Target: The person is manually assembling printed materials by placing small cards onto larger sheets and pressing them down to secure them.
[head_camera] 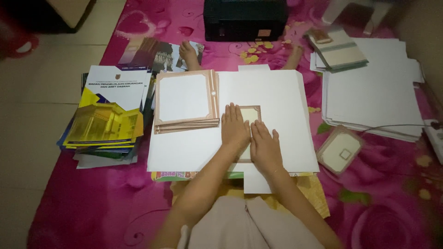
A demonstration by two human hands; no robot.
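My left hand (234,125) and my right hand (265,146) lie flat, side by side, pressing on a small cream card with a brown border (253,112). The card rests on a large white sheet (281,92) spread over the pink floral mat. Fingers of both hands are stretched out and hold nothing. To the left on the sheet lies a stack of brown-bordered white cards (185,100). My bare feet (189,53) show at the sheet's far edge.
A pile of yellow, blue and white printed covers (108,117) sits at left. White paper stacks (374,92) lie at right, with a small framed card (340,150) nearby. A black box (244,19) stands at the back. A cable (397,126) runs right.
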